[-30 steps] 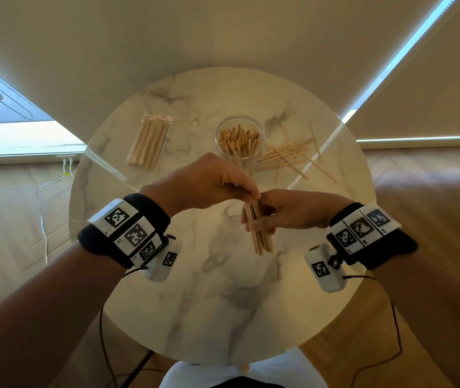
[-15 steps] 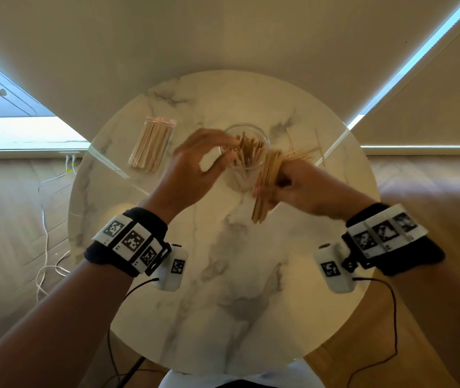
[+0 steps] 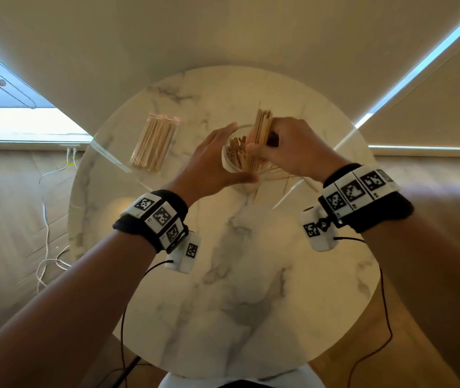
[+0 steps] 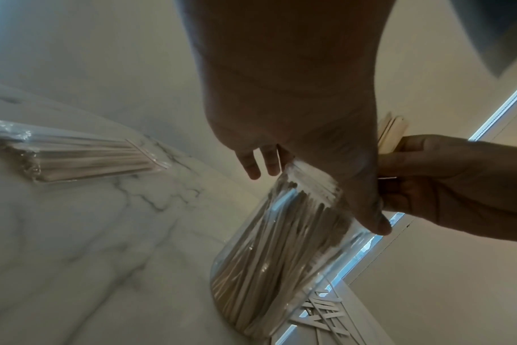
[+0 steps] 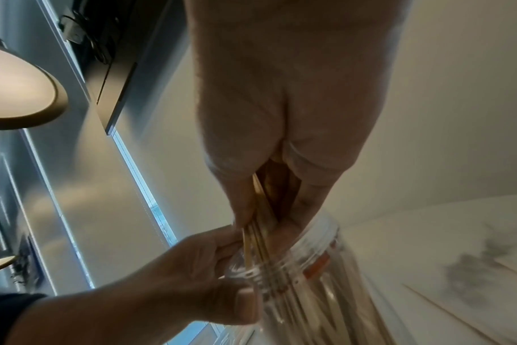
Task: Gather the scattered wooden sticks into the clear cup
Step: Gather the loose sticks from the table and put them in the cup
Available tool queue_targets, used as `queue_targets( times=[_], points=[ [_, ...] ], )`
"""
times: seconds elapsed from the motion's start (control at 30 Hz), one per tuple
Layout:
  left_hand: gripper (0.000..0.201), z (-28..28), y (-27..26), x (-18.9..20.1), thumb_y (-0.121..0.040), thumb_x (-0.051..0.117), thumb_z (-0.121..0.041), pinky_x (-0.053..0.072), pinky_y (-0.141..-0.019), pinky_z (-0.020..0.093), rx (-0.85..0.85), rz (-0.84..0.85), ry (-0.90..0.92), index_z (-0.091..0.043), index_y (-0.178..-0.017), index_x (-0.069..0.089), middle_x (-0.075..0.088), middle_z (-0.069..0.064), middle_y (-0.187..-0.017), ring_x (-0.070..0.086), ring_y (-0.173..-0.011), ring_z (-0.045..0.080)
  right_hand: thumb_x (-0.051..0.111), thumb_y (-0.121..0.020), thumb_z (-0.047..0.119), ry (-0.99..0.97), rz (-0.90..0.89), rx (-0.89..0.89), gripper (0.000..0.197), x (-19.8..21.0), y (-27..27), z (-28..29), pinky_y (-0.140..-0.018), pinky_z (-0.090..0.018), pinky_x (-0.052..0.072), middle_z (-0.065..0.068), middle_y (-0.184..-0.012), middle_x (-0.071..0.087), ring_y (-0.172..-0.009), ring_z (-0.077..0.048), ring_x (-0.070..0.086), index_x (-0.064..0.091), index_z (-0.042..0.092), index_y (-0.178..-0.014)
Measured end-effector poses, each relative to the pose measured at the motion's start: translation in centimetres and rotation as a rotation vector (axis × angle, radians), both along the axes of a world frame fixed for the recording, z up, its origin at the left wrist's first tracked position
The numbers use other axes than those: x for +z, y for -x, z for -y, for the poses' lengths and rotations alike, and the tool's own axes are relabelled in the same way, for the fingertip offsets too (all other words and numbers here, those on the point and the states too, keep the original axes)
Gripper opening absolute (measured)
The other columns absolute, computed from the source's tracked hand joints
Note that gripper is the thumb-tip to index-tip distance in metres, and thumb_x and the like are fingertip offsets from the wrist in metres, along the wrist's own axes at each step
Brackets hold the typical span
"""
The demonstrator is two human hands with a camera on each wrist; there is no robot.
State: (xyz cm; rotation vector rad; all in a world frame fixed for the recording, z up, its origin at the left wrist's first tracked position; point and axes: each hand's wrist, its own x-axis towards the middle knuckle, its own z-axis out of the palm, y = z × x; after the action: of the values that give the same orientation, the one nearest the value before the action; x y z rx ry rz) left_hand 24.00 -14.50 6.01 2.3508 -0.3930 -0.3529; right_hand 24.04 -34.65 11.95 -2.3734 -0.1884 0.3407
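Reading from the left edge of the round marble worktop [image 3: 223, 289]: a bagged bundle of sticks [image 3: 154, 142] is lying flat toward the far-left rim, sealed in clear film and not part of the scatter. Next, the left hand [image 3: 212, 161] is cupping the clear cup [image 4: 275, 252], fingers and thumb curving round its wall just below the threaded mouth; we are steadying it near the far middle of the worktop. The cup is looking transparent, ribbed at the neck and already packed with upright pale sticks. The right hand [image 3: 287, 148] is closing thumb and fingers round a held bundle of sticks [image 3: 259, 135], lower ends entering the cup's mouth. At the right, loose sticks [image 3: 282, 177] are lying crossed beside the cup's base, toward the right edge. We are judging the sticks light, stiff, smooth and prone to fanning or slipping singly; gripping them mid-length as a squared bundle suits them best. The cup is probably light plastic and tippable, so holding its wall seems wise.
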Motion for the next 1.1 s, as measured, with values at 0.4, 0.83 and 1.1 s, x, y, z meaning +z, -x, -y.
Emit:
queue_targets(
  times=[0.4,0.83,1.1],
  points=[
    [0.123,-0.6,-0.2,-1.0,-0.061,0.076,-0.080,0.045,-0.112,0.049,-0.004,0.009,0.052,-0.022,-0.158,0.029,0.041,0.001,-0.158,0.042,-0.141,0.017,0.070,-0.094,0.033,0.023,0.112,-0.032,0.014,0.2,-0.8,0.8,-0.081,-0.023,0.056,0.009,-0.088,0.073,-0.084,-0.006,0.069,0.074,0.023,-0.103],
    [0.129,-0.7,-0.2,-1.5,-0.052,0.070,-0.091,0.044,-0.112,0.049,0.027,-0.019,0.084,-0.028,-0.157,0.029,0.044,-0.004,-0.155,0.043,-0.141,0.014,0.085,-0.083,0.022,-0.032,0.004,0.044,0.026,-0.3,-0.7,1.1,-0.085,-0.013,0.056,0.006,-0.098,0.076,-0.089,0.001,0.071,0.078,0.021,-0.109],
    [0.124,-0.8,-0.2,-1.7,-0.057,0.074,-0.084,0.044,-0.112,0.049,0.013,0.000,0.100,-0.026,-0.157,0.029,0.045,-0.001,-0.154,0.043,-0.140,0.015,0.073,-0.090,0.011,0.145,0.102,0.194,0.016,-0.9,-0.5,-0.6,-0.082,-0.036,0.059,-0.001,-0.095,0.077,-0.084,-0.016,0.071,0.081,0.017,-0.102]
  ],
)
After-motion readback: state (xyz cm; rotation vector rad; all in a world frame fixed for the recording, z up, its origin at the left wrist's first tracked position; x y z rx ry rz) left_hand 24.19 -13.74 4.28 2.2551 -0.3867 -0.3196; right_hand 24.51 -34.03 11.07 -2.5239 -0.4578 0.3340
